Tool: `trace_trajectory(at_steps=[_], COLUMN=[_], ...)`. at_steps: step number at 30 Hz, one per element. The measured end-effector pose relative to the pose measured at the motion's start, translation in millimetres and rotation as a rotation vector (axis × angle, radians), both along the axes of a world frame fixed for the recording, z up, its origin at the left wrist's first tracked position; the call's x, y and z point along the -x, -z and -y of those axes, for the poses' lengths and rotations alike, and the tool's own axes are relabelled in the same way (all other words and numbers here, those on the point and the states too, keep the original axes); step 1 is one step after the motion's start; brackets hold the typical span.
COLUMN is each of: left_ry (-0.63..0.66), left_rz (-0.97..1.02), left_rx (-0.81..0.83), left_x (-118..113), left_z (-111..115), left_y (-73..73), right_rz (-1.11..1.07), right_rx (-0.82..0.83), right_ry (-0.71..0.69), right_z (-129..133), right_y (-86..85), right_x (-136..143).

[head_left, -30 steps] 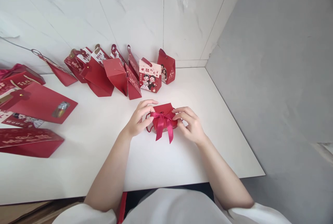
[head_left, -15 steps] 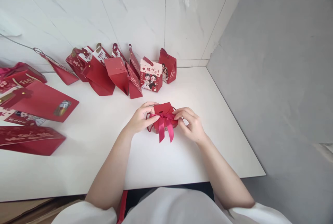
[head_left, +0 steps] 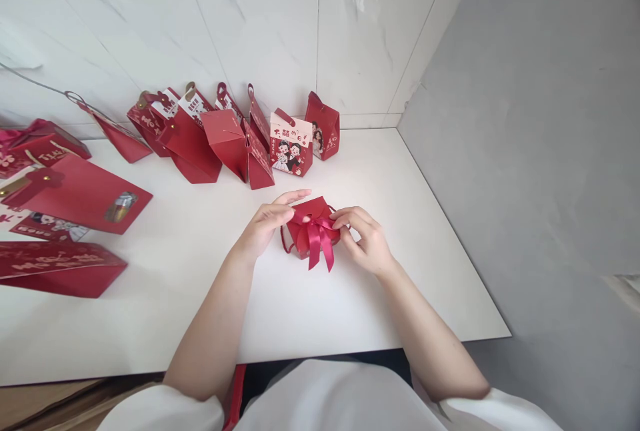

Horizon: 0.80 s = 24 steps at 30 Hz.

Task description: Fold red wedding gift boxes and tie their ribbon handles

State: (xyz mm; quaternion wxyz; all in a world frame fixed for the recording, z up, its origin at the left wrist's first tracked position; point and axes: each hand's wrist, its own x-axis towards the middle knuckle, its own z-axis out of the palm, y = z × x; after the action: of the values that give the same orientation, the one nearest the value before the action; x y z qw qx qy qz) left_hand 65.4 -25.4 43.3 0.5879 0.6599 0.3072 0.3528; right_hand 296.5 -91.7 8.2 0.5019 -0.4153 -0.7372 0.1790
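Soft, bright light spread evenly over the smooth white rectangular counter (head_left: 425,297). Behind it, glossy white marble-patterned tiles (head_left: 270,11) carried pale glare. The shiny magenta satin ribbon bow (head_left: 325,239) above the counter caught small highlights. Left on the counter, faint shadows softened beside red cardboard gift boxes (head_left: 85,191), stretched by wide-angle distortion.

a plain white, softly creased cloth top (head_left: 325,399) rounds outward at six o'clock, its loose white short sleeve (head_left: 163,411) at seven o'clock and matching wide-hemmed sleeve (head_left: 495,412) at five o'clock giving way to bare forearms (head_left: 213,317) that taper toward a slender-fingered left hand (head_left: 261,225) and right hand (head_left: 369,239).
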Motion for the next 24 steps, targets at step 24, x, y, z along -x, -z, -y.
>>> trace_trajectory(at_steps=[24], left_ry=[-0.265], left_rz=[-0.320], left_rx=[-0.159], left_x=[-3.0], left_z=[1.6], left_y=[4.0], right_rz=[-0.004], right_rx=[-0.003], right_ry=[0.001], right_z=[-0.6], right_y=[1.2], right_x=[2.1])
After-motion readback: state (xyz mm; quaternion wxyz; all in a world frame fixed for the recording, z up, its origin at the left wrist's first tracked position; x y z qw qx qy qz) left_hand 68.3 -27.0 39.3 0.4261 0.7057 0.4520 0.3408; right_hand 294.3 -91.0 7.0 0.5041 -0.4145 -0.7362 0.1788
